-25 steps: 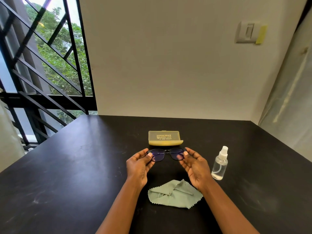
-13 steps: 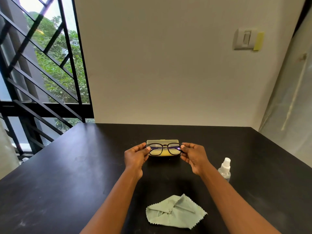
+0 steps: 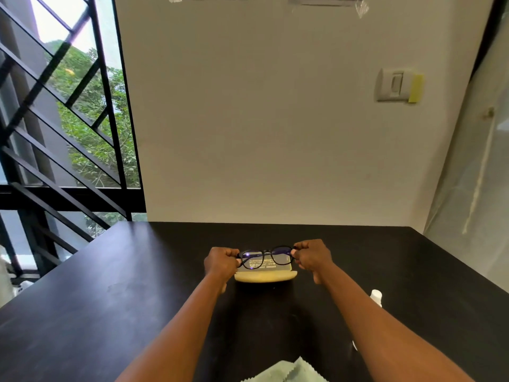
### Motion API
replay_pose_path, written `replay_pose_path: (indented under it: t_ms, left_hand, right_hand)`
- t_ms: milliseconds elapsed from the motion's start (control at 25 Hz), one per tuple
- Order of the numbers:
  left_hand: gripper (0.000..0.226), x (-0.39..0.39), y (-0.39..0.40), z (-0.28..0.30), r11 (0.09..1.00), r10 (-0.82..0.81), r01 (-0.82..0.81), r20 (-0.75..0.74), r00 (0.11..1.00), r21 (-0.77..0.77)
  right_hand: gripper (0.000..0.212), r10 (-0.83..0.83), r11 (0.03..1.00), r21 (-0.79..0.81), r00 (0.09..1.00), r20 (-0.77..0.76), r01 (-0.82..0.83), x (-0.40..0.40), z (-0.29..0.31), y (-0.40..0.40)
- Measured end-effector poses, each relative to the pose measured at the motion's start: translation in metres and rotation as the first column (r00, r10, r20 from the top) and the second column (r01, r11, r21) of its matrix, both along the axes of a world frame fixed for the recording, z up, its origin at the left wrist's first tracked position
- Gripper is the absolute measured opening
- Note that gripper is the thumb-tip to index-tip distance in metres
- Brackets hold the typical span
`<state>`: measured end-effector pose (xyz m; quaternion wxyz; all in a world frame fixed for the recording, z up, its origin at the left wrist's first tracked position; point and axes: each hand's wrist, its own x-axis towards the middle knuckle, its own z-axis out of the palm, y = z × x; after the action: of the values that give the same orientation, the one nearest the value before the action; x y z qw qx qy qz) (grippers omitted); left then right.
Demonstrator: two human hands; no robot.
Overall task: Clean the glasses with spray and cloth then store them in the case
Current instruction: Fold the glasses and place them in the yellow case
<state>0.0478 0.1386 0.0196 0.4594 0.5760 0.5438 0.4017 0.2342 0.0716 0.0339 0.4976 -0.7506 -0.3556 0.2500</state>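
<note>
Black-framed glasses [image 3: 265, 257] are held up above the black table [image 3: 110, 299], lenses facing me. My left hand [image 3: 221, 262] grips their left end and my right hand [image 3: 312, 256] grips their right end. Just behind and below them lies the closed yellow case [image 3: 265, 276]. The white cap of the spray bottle [image 3: 376, 295] shows beside my right forearm, which hides most of the bottle. A corner of the pale green cloth [image 3: 286, 372] lies at the bottom edge between my arms.
A cream wall with a light switch [image 3: 394, 85] stands behind the table. A window with black diagonal bars [image 3: 63, 133] is on the left. A pale plastic sheet [image 3: 473, 175] hangs at the right.
Both hands have lifted the glasses off the table and raised them in front of the case. My view has tilted up, so cloth and bottle have slid toward the bottom.
</note>
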Motion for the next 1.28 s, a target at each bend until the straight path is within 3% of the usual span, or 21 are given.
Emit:
replay_pose_path:
  t_ms: [160,400,760,1040,1280]
  left_hand:
    - [0.018,0.001,0.002,-0.004,1.0,-0.025,0.026,-0.117,0.993,0.001]
    - [0.016,0.001,0.0,-0.01,0.999,-0.041,0.037,-0.168,0.985,-0.024]
    - [0.022,-0.002,0.0,-0.031,0.997,-0.008,-0.001,-0.121,0.993,-0.071]
    - [0.019,-0.005,-0.001,-0.031,0.992,-0.031,0.024,-0.059,0.998,-0.123]
    - [0.013,-0.004,0.003,-0.034,0.994,0.019,-0.028,-0.09,0.996,-0.105]
  right_hand:
    - [0.03,0.017,0.998,-0.065,0.996,0.087,-0.012,-0.002,-0.005,0.0]
    - [0.023,0.017,0.99,-0.139,0.988,0.156,0.005,-0.012,-0.019,-0.007]
    - [0.022,-0.003,0.981,-0.188,0.978,0.21,0.043,-0.018,-0.029,-0.01]
    - [0.024,0.043,0.971,-0.236,0.943,0.329,0.038,-0.021,-0.029,-0.008]
    - [0.026,0.127,0.962,-0.275,0.882,0.454,0.003,-0.022,-0.026,-0.012]
